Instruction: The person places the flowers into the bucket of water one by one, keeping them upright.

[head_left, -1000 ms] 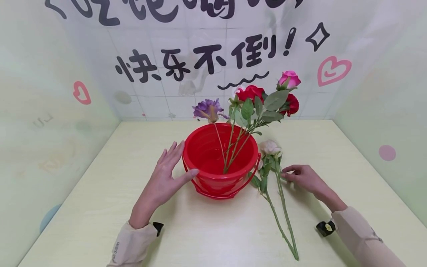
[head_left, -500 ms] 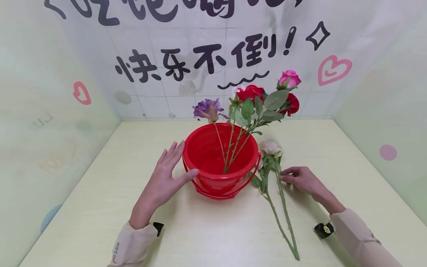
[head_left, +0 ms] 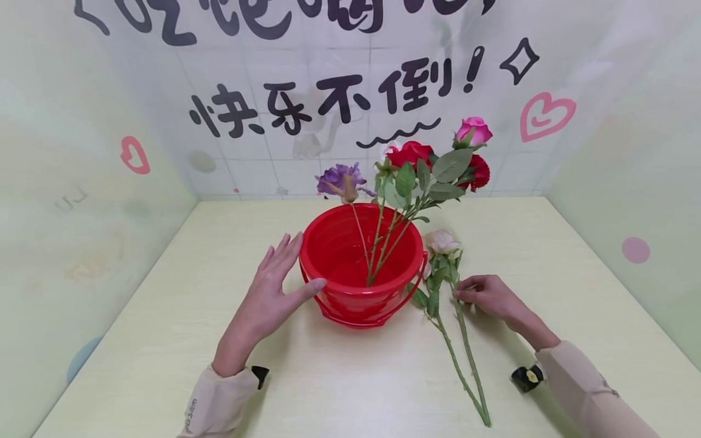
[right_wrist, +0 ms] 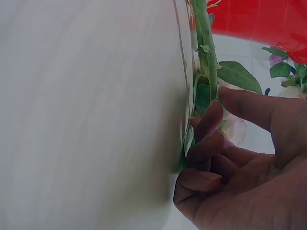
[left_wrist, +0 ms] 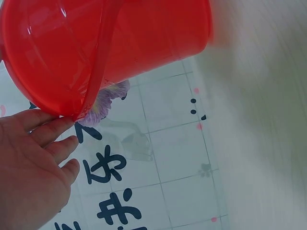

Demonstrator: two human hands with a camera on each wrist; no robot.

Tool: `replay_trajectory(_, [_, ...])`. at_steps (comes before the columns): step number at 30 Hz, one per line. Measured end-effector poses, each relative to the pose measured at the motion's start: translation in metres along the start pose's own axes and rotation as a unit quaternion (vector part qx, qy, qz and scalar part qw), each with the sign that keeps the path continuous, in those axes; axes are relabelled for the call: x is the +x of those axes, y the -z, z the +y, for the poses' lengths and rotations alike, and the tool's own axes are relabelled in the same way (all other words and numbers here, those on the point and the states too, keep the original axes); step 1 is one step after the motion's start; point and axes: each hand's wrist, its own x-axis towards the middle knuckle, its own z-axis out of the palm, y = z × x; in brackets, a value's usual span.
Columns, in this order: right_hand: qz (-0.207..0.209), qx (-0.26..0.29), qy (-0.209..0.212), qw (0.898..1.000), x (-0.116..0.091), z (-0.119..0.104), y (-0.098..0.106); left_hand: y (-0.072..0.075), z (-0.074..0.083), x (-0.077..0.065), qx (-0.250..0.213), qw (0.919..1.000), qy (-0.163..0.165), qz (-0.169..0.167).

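A red bucket [head_left: 358, 292] stands upright on the table, its handle hanging down the front. My left hand [head_left: 268, 298] touches the bucket's left rim with straight, spread fingers, the thumb toward the near side. In the left wrist view, the fingertips meet the rim. To the bucket's right lie two long-stemmed flowers; the right one is a pale pink rose [head_left: 467, 340]. My right hand [head_left: 491, 296] pinches its green stem [right_wrist: 211, 72] between thumb and index finger, the other fingers curled near the tabletop. The flower heads overlap, so which bloom belongs to which stem is partly hidden.
Inside the bucket lean several artificial flowers: a purple one [head_left: 342, 181], a red rose [head_left: 409, 153], a pink rose [head_left: 474, 131] and a dark red bloom [head_left: 478, 172]. They fan out toward the back wall. The second flower's stem [head_left: 454, 359] crosses near the held one's lower end.
My right hand has moved slightly left, from beside the rose's stem onto it. The left hand, bucket and flowers inside it stay in place.
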Motion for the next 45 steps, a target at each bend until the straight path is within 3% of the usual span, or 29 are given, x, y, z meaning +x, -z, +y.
replay_trajectory(23, [-0.009, 0.031, -0.002, 0.999, 0.0023, -0.0014, -0.0039, -0.0011, -0.0007, -0.0004, -0.003, 1.0, -0.004, 0.003])
replay_trajectory(45, [0.007, 0.076, -0.008, 0.997, 0.0014, 0.0019, -0.0007, -0.0006, 0.0012, -0.0003, -0.001, 1.0, 0.007, 0.0])
